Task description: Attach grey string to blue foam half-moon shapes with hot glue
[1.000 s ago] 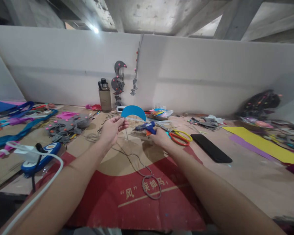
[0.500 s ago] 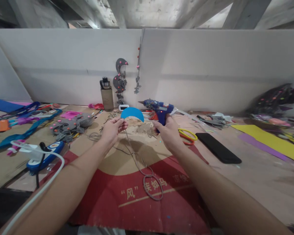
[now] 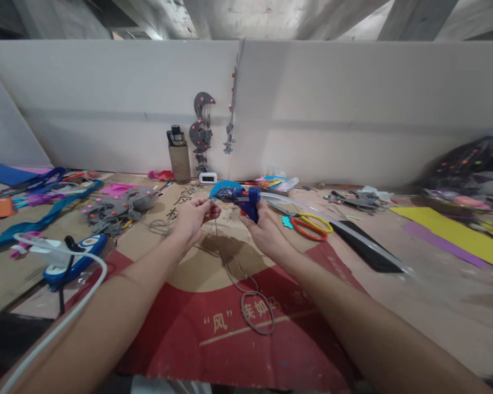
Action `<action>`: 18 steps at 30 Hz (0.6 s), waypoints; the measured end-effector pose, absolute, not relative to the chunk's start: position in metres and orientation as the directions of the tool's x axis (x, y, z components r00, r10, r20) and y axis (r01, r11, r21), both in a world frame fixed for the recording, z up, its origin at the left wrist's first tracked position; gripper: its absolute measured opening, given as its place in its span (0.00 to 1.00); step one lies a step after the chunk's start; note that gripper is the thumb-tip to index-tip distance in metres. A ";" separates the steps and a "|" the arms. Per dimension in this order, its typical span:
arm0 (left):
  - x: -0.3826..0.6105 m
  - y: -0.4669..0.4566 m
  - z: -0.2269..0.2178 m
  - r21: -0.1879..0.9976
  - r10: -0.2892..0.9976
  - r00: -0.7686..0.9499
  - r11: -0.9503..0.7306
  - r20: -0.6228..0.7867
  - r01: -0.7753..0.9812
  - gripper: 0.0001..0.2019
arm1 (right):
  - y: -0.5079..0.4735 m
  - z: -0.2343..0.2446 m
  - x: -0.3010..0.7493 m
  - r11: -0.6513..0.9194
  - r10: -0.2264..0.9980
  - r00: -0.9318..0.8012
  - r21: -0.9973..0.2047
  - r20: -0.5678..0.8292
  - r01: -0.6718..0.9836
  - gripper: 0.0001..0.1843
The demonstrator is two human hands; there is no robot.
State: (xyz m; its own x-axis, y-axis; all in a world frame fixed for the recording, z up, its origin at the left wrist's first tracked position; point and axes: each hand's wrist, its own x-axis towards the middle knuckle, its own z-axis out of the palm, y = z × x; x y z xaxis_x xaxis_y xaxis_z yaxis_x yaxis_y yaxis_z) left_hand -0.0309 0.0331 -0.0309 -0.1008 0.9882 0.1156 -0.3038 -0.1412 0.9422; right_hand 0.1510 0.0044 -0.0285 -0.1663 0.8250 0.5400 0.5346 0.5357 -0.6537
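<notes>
My left hand (image 3: 192, 220) is closed in a pinch at the lower left end of a blue crescent-shaped piece (image 3: 227, 184). A thin grey cord (image 3: 227, 265) hangs from the same fingertips and loops down onto the red and tan cardboard (image 3: 181, 345). Wrapped round the handle of a blue hot glue gun (image 3: 250, 201) is my right hand (image 3: 268, 229). The gun's nozzle points left, close to my left fingertips, and covers part of the crescent. A clear glue stick (image 3: 337, 227) trails from the gun's back end. Whether the nozzle touches the piece I cannot tell.
Orange and yellow scissors (image 3: 311, 225) and a black phone (image 3: 367, 249) lie right of my right hand. Behind stand a bottle (image 3: 179, 161) and a small white clock (image 3: 207, 178). Leftward are grey felt pieces (image 3: 119, 210) and a blue power strip (image 3: 76, 262) with a white cable.
My right hand has brought the glue gun left and down, its nozzle now near my left fingertips. My left hand has shifted slightly right with the blue crescent.
</notes>
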 end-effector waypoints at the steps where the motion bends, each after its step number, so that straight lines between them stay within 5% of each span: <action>1: -0.030 0.033 -0.031 0.943 0.989 -0.094 -0.139 0.116 -0.304 0.08 | 0.005 -0.029 0.151 0.545 0.821 -0.177 -0.654 0.542 0.524 0.24; 18: -0.028 0.030 -0.029 0.943 0.983 -0.107 -0.176 0.152 -0.282 0.08 | 0.007 -0.035 0.151 0.535 0.826 -0.169 -0.653 0.537 0.536 0.24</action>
